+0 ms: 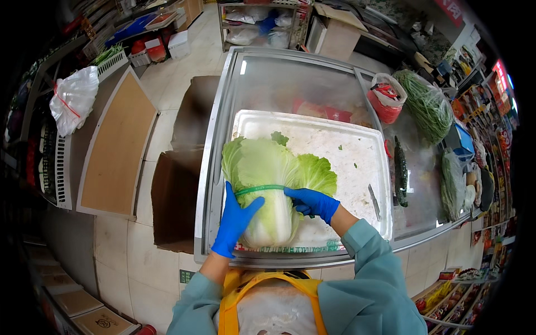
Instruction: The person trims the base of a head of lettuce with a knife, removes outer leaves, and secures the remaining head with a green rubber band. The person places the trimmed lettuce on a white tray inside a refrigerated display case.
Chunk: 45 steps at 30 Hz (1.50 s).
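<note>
A napa cabbage lies on a white foam tray, its pale stem end towards me and a loose-spread green leaf at its right. Green tape runs across its middle. My left hand, in a blue glove, rests against the cabbage's left side, thumb spread over the front. My right hand, also gloved in blue, is at the right end of the tape with curled fingers; a small dark thing shows under them, partly hidden. A knife lies at the tray's right side.
The tray stands on a glass-topped chest freezer. A cucumber, a red-and-white bag and bagged green beans lie to the right. Open cardboard boxes stand on the floor at the left, near a wooden board.
</note>
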### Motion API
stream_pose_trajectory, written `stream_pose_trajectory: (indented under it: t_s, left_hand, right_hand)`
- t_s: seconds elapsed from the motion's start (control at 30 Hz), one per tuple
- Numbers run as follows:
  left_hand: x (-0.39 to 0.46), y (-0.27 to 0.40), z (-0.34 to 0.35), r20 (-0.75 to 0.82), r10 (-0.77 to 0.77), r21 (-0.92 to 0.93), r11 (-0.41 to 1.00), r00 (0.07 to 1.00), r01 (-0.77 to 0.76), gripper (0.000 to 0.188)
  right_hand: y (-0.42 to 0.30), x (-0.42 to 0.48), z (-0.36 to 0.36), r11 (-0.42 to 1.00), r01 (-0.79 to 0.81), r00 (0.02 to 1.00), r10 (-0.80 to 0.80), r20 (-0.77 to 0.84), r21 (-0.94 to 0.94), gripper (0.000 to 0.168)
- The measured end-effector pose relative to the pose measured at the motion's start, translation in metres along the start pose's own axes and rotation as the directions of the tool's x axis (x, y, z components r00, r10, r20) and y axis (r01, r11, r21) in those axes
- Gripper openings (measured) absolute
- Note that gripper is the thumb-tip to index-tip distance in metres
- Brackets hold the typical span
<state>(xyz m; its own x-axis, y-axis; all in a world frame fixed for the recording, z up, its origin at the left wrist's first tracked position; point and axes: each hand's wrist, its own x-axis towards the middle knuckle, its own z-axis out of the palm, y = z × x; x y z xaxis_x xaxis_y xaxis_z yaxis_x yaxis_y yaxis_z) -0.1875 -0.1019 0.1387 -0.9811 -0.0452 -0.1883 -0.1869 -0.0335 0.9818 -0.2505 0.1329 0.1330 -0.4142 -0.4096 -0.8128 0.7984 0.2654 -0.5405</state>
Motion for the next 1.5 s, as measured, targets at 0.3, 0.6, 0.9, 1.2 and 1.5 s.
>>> stream_pose_trajectory:
  t_s: [0.3,0.6,0.9,1.2,1.5]
  left_hand:
    - [-0.011,0.025,0.043,-0.137,0.172,0.685,0.727,0.976,-0.032,0.125]
    - [-0.011,0.032,0.033,-0.083,0.345,0.604,0.764,0.935,-0.228,0.105]
    - [-0.009,0.023,0.032,-0.068,0.351,0.591,0.768,0.934,-0.246,0.091]
    - [-0.011,0.02,0.03,-0.072,0.359,0.603,0.759,0.931,-0.246,0.099]
    - [-0.006,0.015,0.024,-0.094,0.356,0.356,0.884,0.93,-0.302,0.11]
  right_hand:
    - [-0.001,-0.001,0.001,0.943,0.094,0.972,-0.157,-0.177,-0.319,0.048]
    - [-0.063,-0.103,0.037,0.122,0.148,0.628,-0.778,-0.002,-0.981,0.036]
    - [-0.109,-0.105,0.068,0.57,0.457,0.795,-0.606,0.025,-0.683,0.029]
    - [-0.072,-0.098,0.014,0.729,0.362,0.783,-0.576,-0.234,-0.581,0.029]
    - [0.011,-0.006,0.006,0.953,0.254,0.924,-0.29,-0.251,-0.166,0.036]
